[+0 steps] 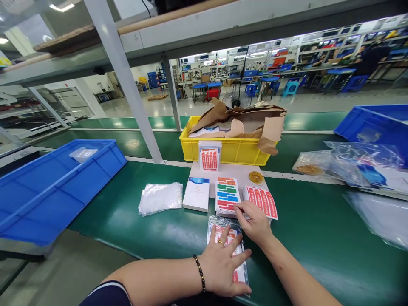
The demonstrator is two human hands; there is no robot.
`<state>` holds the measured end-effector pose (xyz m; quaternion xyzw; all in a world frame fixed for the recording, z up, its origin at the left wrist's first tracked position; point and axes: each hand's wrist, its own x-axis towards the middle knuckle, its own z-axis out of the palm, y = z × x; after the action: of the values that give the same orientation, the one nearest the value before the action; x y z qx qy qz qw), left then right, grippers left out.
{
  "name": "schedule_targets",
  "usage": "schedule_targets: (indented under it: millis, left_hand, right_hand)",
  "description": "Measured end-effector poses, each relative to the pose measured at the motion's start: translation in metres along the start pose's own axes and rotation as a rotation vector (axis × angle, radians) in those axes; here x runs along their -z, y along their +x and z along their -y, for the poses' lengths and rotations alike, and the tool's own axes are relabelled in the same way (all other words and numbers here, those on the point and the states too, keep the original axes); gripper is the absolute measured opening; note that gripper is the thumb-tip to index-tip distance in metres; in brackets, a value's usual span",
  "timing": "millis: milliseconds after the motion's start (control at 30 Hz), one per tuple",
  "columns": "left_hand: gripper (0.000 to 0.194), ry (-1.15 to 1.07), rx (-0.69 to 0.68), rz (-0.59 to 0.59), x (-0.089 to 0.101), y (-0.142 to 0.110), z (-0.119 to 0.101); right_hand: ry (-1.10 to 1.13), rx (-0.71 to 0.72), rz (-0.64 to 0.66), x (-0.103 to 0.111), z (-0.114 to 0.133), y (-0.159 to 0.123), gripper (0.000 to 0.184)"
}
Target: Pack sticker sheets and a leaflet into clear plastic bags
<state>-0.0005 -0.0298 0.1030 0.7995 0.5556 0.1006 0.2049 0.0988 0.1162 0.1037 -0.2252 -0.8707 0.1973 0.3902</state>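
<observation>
My left hand (223,263) lies flat with fingers spread over a clear plastic bag (242,278) at the bench's front edge. Red and white printed sheets show through the bag. My right hand (253,221) is bent, its fingertips pinched at the lower right corner of a sticker sheet (227,193) with orange, green, blue and red shapes, on top of a stack. Partly behind that hand is a fanned pile of red label sheets (263,200). A white booklet stack (196,195) with a blue top band lies left of the coloured stack.
Empty clear bags (161,198) lie at left, beside a blue bin (60,182). Behind stand a packed label set (209,156) and a yellow crate (226,146) with brown paper. Rubber bands (256,177) lie on a pale board. Plastic bags (338,165) and another blue bin (376,127) are right.
</observation>
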Motion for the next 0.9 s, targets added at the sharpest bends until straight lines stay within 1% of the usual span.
schedule_targets:
  millis: [67,133,167,200,233,267,300,333,367,400,467,500,567,667,733,800,900]
  left_hand:
    - [0.072,-0.044,-0.06,-0.094,0.005,-0.003,0.003]
    - [0.057,-0.078,-0.098,-0.255,0.015,-0.008,0.013]
    - [0.046,-0.086,-0.082,-0.346,0.023,-0.011,0.021]
    - [0.035,-0.086,-0.026,-0.429,0.032,-0.015,0.031]
    - [0.028,-0.083,0.071,-0.496,0.042,-0.019,0.043]
    - [0.026,-0.067,0.231,-0.549,0.053,-0.024,0.057]
    - [0.027,-0.03,0.439,-0.565,0.064,-0.03,0.073]
    - [0.028,0.014,0.657,-0.535,0.074,-0.036,0.089]
    - [0.03,0.032,0.752,-0.518,0.082,-0.042,0.106]
    - [0.031,0.041,0.808,-0.503,0.089,-0.048,0.122]
    - [0.024,0.038,0.907,-0.434,0.097,-0.06,0.149]
    - [0.02,0.027,0.941,-0.384,0.099,-0.065,0.16]
    - [0.014,0.009,0.973,-0.301,0.098,-0.072,0.174]
    - [0.007,0.01,0.954,-0.249,0.098,-0.075,0.181]
    - [0.011,0.03,0.922,-0.263,0.101,-0.074,0.177]
    - [0.017,0.056,0.877,-0.3,0.107,-0.071,0.167]
    - [0.024,0.086,0.78,-0.357,0.11,-0.062,0.139]
  right_hand:
    - [-0.006,0.014,-0.015,0.002,-0.002,0.0,0.012]
    - [0.003,0.02,-0.039,0.005,-0.004,0.001,0.01]
    - [0.009,0.02,-0.052,0.006,-0.005,0.001,0.01]
    - [0.015,0.018,-0.062,0.007,-0.005,0.001,0.01]
    - [0.018,0.017,-0.071,0.008,-0.005,0.002,0.01]
    - [0.019,0.018,-0.075,0.009,-0.004,0.002,0.01]
    - [0.018,0.021,-0.078,0.009,-0.004,0.002,0.01]
    - [0.018,0.026,-0.079,0.009,-0.003,0.002,0.01]
    - [0.016,0.032,-0.077,0.009,-0.002,0.002,0.01]
    - [0.015,0.036,-0.071,0.009,-0.001,0.002,0.01]
    - [0.016,0.04,-0.058,0.008,0.0,0.001,0.01]
    - [0.017,0.04,-0.054,0.008,0.0,0.001,0.01]
    - [0.019,0.045,-0.055,0.008,0.001,0.001,0.009]
    - [0.021,0.054,-0.064,0.008,0.0,0.0,0.009]
    - [0.032,0.055,-0.06,0.008,0.0,0.0,0.009]
    - [0.055,0.055,-0.049,0.008,0.001,0.0,0.009]
    - [0.12,0.047,0.016,0.007,0.006,0.0,0.011]
